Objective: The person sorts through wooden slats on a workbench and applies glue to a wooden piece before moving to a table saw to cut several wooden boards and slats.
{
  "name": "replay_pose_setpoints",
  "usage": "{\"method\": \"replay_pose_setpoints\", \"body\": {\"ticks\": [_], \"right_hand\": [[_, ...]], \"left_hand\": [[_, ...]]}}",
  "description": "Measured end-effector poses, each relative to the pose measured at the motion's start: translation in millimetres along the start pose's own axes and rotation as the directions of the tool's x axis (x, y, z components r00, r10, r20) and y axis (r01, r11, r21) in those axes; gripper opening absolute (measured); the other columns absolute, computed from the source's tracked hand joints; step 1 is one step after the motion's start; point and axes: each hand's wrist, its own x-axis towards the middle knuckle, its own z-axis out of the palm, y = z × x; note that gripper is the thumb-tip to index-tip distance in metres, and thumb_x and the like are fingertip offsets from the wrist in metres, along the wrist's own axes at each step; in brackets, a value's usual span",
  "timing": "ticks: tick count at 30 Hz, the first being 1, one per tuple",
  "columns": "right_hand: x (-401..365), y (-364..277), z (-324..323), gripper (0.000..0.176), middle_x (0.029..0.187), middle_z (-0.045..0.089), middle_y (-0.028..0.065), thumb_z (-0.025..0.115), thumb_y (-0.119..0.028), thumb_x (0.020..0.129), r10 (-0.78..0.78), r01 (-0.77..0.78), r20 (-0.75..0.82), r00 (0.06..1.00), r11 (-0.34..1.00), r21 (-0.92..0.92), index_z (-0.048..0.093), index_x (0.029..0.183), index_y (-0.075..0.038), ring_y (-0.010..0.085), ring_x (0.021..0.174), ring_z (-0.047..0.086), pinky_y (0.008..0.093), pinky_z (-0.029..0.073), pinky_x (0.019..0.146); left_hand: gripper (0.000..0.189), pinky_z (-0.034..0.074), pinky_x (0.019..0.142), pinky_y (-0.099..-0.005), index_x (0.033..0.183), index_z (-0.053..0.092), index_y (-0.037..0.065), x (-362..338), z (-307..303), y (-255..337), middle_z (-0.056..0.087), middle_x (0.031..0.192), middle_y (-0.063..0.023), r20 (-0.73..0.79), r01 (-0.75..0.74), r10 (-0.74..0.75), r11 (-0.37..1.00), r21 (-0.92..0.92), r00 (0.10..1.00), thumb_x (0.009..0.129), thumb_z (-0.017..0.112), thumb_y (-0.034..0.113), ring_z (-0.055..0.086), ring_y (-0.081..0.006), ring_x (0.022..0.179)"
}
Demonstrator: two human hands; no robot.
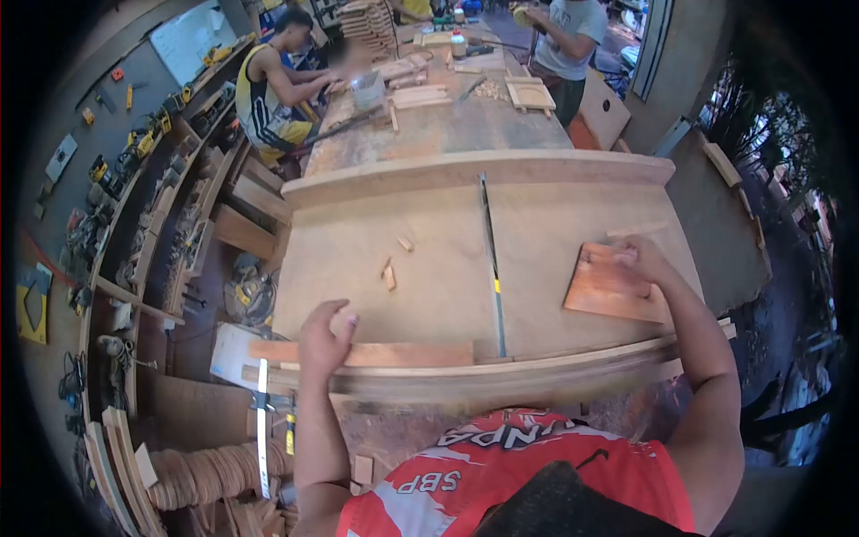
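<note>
My right hand [641, 259] is closed on the upper edge of a reddish-brown wooden board [608, 291] at the right of the plywood table [429, 268]. My left hand [327, 336] is over the near left edge of the table, beside a long wooden strip [412, 353], with thumb and fingers apart and nothing visible between them. A dark slot [490, 242] with a yellow mark runs front to back between the hands. Small wood offcuts [389, 275] lie left of the slot.
A raised wooden fence [403, 173] crosses the table's far side. Beyond it, people [268, 85] work at a long bench [349, 161]. Shelves of tools [148, 206] line the left. A white square ruler [262, 421] hangs at the near left edge.
</note>
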Motion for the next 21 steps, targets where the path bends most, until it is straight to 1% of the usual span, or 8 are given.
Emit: {"method": "replay_pose_setpoints", "body": {"ticks": [1,3,5,7,10,12,16,21], "right_hand": [[0,34,3,0.060,0.112,0.067,0.0198,0.083,-0.040,0.078,0.030,-0.052,-0.092,0.995,0.968,-0.247,0.063,0.120,-0.002,0.0354,0.106,0.064,0.0444,0.051,0.093],[-6,82,-1,0.070,0.117,0.064,0.0240,0.087,-0.044,0.070,0.115,-0.110,0.001,0.993,0.956,-0.273,0.063,0.119,-0.002,0.0407,0.107,0.061,0.0475,0.049,0.096],[-21,102,-3,0.072,0.120,0.062,0.0243,0.088,-0.043,0.068,0.055,-0.031,0.109,0.992,0.978,-0.204,0.062,0.121,-0.002,0.0407,0.109,0.060,0.0480,0.048,0.097],[-18,125,1,0.080,0.120,0.060,0.0245,0.090,-0.041,0.066,-0.014,0.017,0.120,0.993,1.000,-0.021,0.058,0.127,0.000,0.0401,0.110,0.059,0.0474,0.048,0.099],[-6,128,-1,0.084,0.122,0.060,0.0241,0.091,-0.038,0.066,-0.019,0.017,0.106,0.994,1.000,0.020,0.055,0.132,0.001,0.0383,0.112,0.059,0.0457,0.048,0.100],[10,142,9,0.082,0.122,0.059,0.0238,0.090,-0.034,0.069,-0.091,0.093,0.121,0.988,0.996,-0.015,0.053,0.134,0.001,0.0357,0.112,0.060,0.0441,0.048,0.099],[5,123,17,0.078,0.123,0.059,0.0244,0.088,-0.033,0.073,-0.117,0.098,0.168,0.979,0.988,0.118,0.053,0.135,-0.001,0.0359,0.112,0.060,0.0439,0.048,0.099],[9,74,33,0.079,0.125,0.059,0.0205,0.084,-0.044,0.075,-0.194,0.217,0.198,0.961,0.971,-0.103,0.053,0.135,-0.002,0.0376,0.121,0.054,0.0452,0.045,0.102]], "left_hand": [[0.031,0.050,0.097,-0.0425,0.114,0.068,0.004,-5,3,-1,0.069,0.114,-0.0181,-0.027,-0.008,0.009,1.000,0.029,1.000,0.088,0.071,0.020,0.064,-0.0368,0.109],[0.027,0.051,0.096,-0.0409,0.113,0.068,0.003,-15,9,11,0.069,0.112,-0.0185,-0.118,-0.059,0.057,0.998,-0.015,0.991,0.089,0.069,0.014,0.065,-0.0365,0.108],[0.024,0.052,0.093,-0.0394,0.110,0.068,0.001,-32,19,59,0.069,0.110,-0.0183,-0.082,0.053,-0.078,0.960,-0.275,0.994,0.088,0.069,0.010,0.066,-0.0351,0.106],[0.020,0.052,0.091,-0.0383,0.106,0.069,0.000,-46,35,97,0.070,0.108,-0.0176,-0.105,-0.140,0.126,0.981,-0.135,0.986,0.088,0.068,0.008,0.067,-0.0328,0.103],[0.016,0.052,0.089,-0.0385,0.101,0.070,0.001,-57,60,161,0.071,0.105,-0.0161,-0.092,-0.108,0.095,0.983,-0.151,0.991,0.086,0.068,0.006,0.068,-0.0307,0.100],[0.014,0.051,0.086,-0.0388,0.097,0.071,0.003,-54,75,185,0.071,0.100,-0.0141,-0.032,-0.311,0.310,0.947,-0.081,0.950,0.084,0.069,0.008,0.068,-0.0305,0.095],[0.014,0.050,0.083,-0.0407,0.099,0.072,0.004,-52,106,213,0.072,0.102,-0.0116,0.228,-0.314,0.295,0.948,0.051,0.928,0.085,0.067,0.007,0.067,-0.0299,0.094],[0.018,0.050,0.087,-0.0461,0.102,0.071,0.003,-43,128,232,0.071,0.101,-0.0157,0.343,-0.178,0.104,0.965,0.191,0.934,0.087,0.062,0.006,0.066,-0.0354,0.098]]}}
